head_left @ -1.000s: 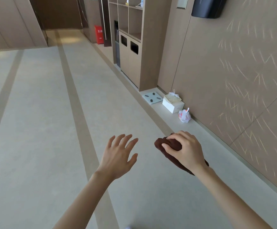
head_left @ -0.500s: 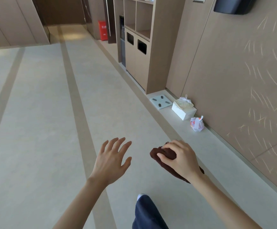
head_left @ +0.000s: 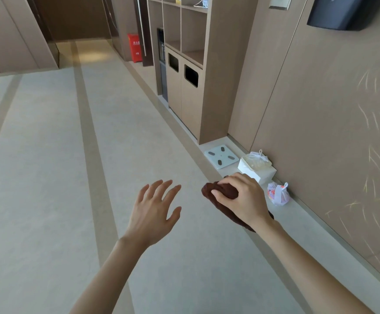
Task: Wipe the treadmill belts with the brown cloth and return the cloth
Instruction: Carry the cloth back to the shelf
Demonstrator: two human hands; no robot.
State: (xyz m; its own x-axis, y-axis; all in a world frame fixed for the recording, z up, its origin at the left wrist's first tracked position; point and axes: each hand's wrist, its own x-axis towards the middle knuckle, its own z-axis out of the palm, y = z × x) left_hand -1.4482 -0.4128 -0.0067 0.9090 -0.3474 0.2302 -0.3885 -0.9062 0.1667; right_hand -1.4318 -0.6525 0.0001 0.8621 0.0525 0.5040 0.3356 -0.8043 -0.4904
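We are gripping the brown cloth (head_left: 221, 193) in our right hand (head_left: 241, 198), fingers and thumb closing over its bunched top. It is a dark reddish-brown fabric, crumpled into a lump at the front, with a tail trailing back under the wrist and showing past the forearm. We are carrying it in the air over the pale floor (head_left: 48, 177), in front of our body and near the base of the right-hand wall (head_left: 331, 109).

Our left hand (head_left: 155, 214) is hanging free beside it, fingers spreading, palm facing the cloth, touching nothing.

Beyond the cloth, along the foot of the wall, we are seeing a white bathroom scale (head_left: 221, 156), a white box (head_left: 257, 170) with a clear bag tied on top, and a small plastic bag (head_left: 278, 194) with red and pink contents. Further off, a red fire-equipment box (head_left: 134, 48) is standing by the wooden cabinet (head_left: 191, 71); it is carrying white characters, too blurred for us to read with confidence.
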